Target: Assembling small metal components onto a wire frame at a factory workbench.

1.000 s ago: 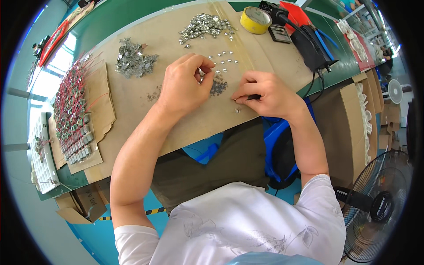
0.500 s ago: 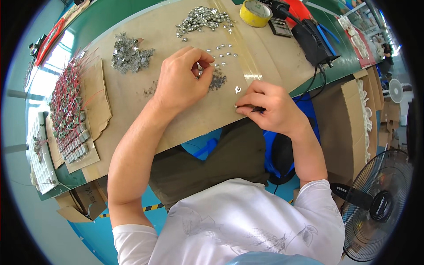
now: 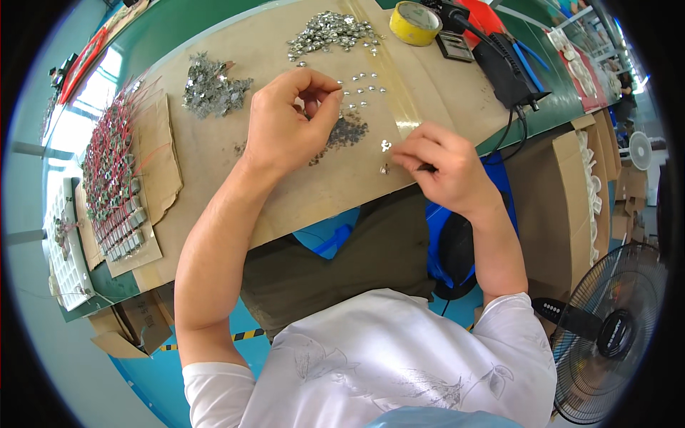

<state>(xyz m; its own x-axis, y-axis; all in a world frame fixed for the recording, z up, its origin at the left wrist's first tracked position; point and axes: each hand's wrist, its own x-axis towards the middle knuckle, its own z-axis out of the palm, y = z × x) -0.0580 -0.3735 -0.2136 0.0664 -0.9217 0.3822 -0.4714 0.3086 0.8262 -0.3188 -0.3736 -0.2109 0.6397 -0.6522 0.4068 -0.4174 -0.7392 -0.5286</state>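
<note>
My left hand is over the brown board, thumb and forefinger curled into a pinch; whatever they hold is too small to make out. Just right of its fingertips, small silver domed parts lie in loose rows. A scatter of flat dark-grey discs spreads beside and partly beneath that hand. My right hand is closed near the board's front edge, a short dark object showing among its fingers. Left of these fingers rest a small silver piece and another small metal part.
Farther back are a heap of silver domed parts and a pile of flat metal pieces. Red-wired components crowd the left. Yellow tape and a black corded device stand back right. A fan is at lower right.
My right hand has shifted slightly right and up, and the small metal part formerly at its fingertips now lies on the board. My left hand has drifted slightly left.
</note>
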